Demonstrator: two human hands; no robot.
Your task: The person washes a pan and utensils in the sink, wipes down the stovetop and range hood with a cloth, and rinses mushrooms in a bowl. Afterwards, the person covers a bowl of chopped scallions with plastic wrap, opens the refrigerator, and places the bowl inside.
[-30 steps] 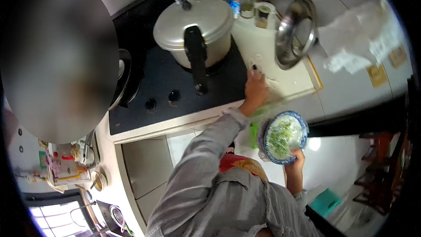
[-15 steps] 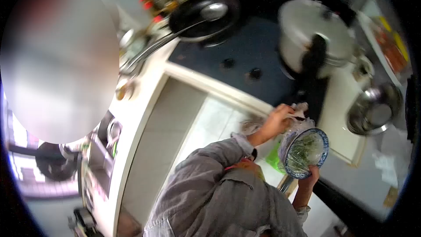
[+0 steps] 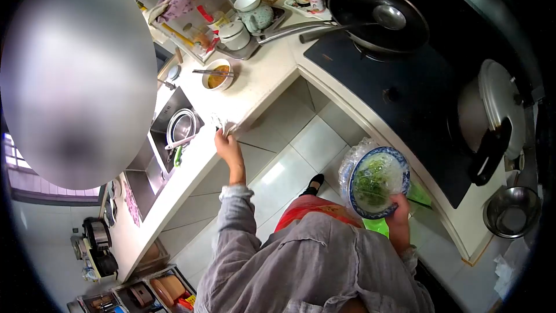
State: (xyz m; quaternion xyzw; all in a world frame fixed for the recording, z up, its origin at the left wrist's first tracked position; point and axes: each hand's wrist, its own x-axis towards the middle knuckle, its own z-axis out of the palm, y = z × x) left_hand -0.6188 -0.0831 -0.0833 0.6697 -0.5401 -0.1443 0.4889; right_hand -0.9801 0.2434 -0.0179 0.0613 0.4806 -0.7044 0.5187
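Note:
My right hand [image 3: 398, 211] grips the lower right rim of a blue-and-white bowl [image 3: 354, 194], which is held over the floor beside the stove counter. Leafy greens [image 3: 370, 182] lie in the bowl, and clear plastic wrap [image 3: 346, 169] bunches out along its left side. Out to the left, my left hand [image 3: 229, 149] is at the edge of the pale counter. Its fingers are closed on a crumpled white wad [image 3: 222, 124]; whether this is plastic or tissue I cannot tell.
A wok [image 3: 370, 32] with a ladle sits on the black cooktop [image 3: 370, 81], a lidded pot [image 3: 480, 104] to its right. The left counter holds a bowl with chopsticks [image 3: 218, 75] and a sink [image 3: 153, 168]. A metal bowl [image 3: 512, 211] stands far right.
My left hand has moved away from the bowl, leftward to the other counter, with the white wad. My right hand still holds the bowl. The view has turned left, showing the sink.

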